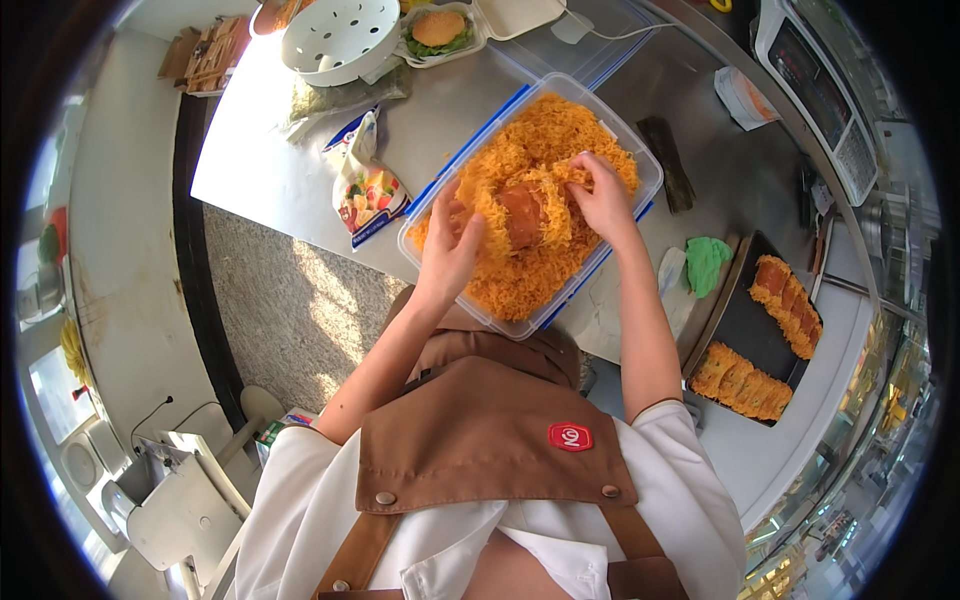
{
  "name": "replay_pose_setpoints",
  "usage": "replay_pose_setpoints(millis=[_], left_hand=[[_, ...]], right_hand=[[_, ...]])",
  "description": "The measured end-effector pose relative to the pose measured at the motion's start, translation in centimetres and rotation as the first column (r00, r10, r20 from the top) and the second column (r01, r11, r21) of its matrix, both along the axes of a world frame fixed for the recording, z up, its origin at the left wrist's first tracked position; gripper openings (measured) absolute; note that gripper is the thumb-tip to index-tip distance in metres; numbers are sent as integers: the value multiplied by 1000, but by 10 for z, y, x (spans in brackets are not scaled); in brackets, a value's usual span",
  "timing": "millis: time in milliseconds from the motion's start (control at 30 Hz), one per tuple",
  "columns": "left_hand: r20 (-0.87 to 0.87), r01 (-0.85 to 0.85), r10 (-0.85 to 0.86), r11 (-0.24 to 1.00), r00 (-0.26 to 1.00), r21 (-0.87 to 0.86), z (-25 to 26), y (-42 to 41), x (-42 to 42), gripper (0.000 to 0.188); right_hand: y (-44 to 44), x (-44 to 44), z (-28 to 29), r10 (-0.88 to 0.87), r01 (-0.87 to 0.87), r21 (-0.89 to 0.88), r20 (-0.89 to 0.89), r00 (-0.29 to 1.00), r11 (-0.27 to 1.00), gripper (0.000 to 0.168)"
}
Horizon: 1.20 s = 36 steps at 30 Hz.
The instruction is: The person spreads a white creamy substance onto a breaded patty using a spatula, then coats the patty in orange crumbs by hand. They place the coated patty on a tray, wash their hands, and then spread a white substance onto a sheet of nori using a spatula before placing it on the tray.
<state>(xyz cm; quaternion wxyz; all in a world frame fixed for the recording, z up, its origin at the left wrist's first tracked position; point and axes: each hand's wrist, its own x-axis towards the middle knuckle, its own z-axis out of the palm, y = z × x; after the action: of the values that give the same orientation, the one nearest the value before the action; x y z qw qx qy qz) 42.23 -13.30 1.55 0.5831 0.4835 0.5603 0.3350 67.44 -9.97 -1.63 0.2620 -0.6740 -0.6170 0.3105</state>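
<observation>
A clear plastic storage box [646, 166] with blue side clips holds a deep bed of shredded orange floss, which looks like meat floss [517, 289]. In it lies a glossy brown bread roll [523, 214], partly covered by floss on both sides. My left hand [452, 244] is at the roll's left side, thumb and fingers apart and slightly blurred, against the floss. With bent fingers, my right hand [600, 196] pinches a tuft of floss at the roll's upper right. The roll's underside is buried.
A dressing pouch [367, 184] and a white perforated bowl [341, 45] stand left on the steel table [442, 97]. A boxed burger [439, 31] sits behind. To the right are dark seaweed-like sheets [666, 163], a green cloth [706, 264] and a black tray [739, 319] with two floss-coated breads.
</observation>
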Motion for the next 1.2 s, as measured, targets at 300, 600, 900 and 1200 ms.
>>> replay_pose_setpoints(millis=[300, 600, 900, 1200], left_hand=[[-365, 169, -85, 964, 927, 205, -26, -2, -5, 49], [255, -21, 49, 994, 966, -108, -11, -19, 26, 59], [198, -141, 167, 980, 966, -137, -7, -27, 41, 65], [-192, 36, 17, 963, 981, 268, -1, -17, 23, 60]], right_hand=[[-25, -27, 40, 82, -92, -87, -111, 990, 992, 36], [-48, -61, 18, -214, 56, -253, -656, 724, 966, 61], [-52, -82, 66, -278, 195, -207, -826, 491, 959, 67], [-20, 6, 6, -227, 203, -148, -168, 959, 968, 39]])
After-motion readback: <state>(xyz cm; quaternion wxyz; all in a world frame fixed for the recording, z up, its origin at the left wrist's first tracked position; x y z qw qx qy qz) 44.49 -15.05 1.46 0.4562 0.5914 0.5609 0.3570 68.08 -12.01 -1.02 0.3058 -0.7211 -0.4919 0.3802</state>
